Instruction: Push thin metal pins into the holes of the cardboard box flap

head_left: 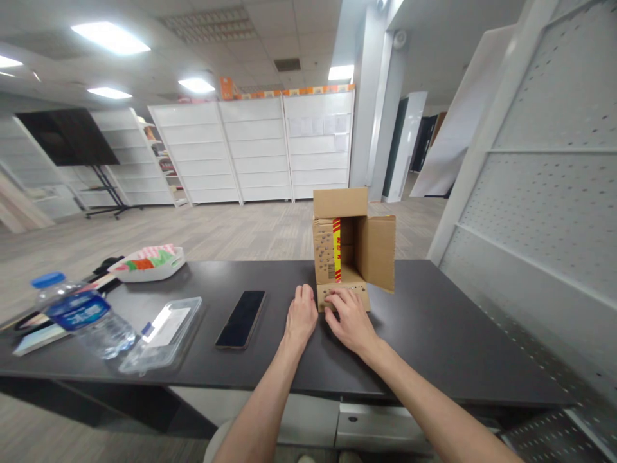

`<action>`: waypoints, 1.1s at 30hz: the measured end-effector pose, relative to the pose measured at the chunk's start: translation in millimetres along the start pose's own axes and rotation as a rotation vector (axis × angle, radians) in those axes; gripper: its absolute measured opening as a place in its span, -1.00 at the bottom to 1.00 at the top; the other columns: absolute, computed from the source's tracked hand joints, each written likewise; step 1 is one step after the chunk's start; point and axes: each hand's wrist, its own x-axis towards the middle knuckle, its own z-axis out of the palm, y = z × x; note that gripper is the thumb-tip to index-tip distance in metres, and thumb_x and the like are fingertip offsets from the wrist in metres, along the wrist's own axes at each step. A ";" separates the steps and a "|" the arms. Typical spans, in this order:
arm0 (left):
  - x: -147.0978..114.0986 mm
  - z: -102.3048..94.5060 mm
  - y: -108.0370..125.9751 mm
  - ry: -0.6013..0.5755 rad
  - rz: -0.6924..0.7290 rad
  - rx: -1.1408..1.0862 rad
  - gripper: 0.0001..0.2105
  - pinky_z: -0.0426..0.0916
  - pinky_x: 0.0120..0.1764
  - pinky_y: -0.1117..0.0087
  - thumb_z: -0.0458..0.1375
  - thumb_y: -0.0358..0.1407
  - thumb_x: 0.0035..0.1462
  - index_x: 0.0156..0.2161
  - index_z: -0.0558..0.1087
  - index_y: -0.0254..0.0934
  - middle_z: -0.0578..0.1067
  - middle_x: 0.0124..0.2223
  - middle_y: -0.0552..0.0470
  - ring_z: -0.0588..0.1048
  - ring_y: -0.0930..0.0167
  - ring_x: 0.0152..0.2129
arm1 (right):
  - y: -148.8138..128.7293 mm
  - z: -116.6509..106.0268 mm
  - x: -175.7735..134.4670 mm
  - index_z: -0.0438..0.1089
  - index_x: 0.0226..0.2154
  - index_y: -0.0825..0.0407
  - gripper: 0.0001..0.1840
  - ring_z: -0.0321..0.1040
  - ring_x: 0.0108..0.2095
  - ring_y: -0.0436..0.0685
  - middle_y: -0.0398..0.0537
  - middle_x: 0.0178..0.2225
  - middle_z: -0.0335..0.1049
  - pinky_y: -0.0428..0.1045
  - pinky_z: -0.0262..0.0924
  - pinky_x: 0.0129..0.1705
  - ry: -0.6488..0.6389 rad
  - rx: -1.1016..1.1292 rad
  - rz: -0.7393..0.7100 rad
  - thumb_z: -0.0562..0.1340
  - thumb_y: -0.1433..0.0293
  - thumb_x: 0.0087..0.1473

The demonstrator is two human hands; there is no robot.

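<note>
A cardboard box lies on its side on the dark desk, its opening facing me and its flaps folded outward. Yellow tape with red markings runs down the left flap. On the bottom flap, my right hand lies with fingers stretched and a little apart, gripping nothing. My left hand rests on the desk just left of that flap, its fingers curled in and pressed together, with nothing visible in them. The inside of the box is partly hidden behind the left flap.
Left of my hands lie a phone, a clear plastic case and a tilted water bottle. Behind them sits a white basket of colourful packets. A perforated white panel borders the desk on the right.
</note>
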 end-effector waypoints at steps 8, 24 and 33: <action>-0.4 -2.9 2.4 -0.011 -0.012 0.000 -0.86 0.35 -0.22 0.42 -0.08 -0.47 0.27 -0.20 0.26 -0.21 0.40 -0.15 -0.03 0.49 0.40 -0.24 | 13.4 14.4 12.9 0.38 0.02 0.02 -0.64 0.16 0.16 0.31 0.14 0.13 0.31 0.26 0.05 0.18 0.047 -0.130 0.031 0.14 0.43 0.17; -2.0 -2.1 1.7 -0.036 0.008 0.022 -0.86 0.35 -0.23 0.41 -0.10 -0.47 0.27 -0.21 0.24 -0.20 0.39 -0.15 -0.03 0.49 0.39 -0.26 | 20.1 24.1 7.5 0.39 0.03 0.07 -0.65 0.18 0.15 0.29 0.14 0.10 0.34 0.23 -0.01 0.20 0.041 -0.167 0.027 0.13 0.40 0.21; -3.2 -2.6 1.7 -0.044 0.009 0.041 -0.86 0.35 -0.23 0.40 -0.10 -0.47 0.27 -0.20 0.24 -0.20 0.39 -0.14 -0.04 0.49 0.38 -0.25 | 19.3 24.8 7.2 0.40 0.03 0.05 -0.64 0.20 0.12 0.30 0.14 0.08 0.36 0.24 0.02 0.18 0.031 -0.165 0.043 0.12 0.42 0.20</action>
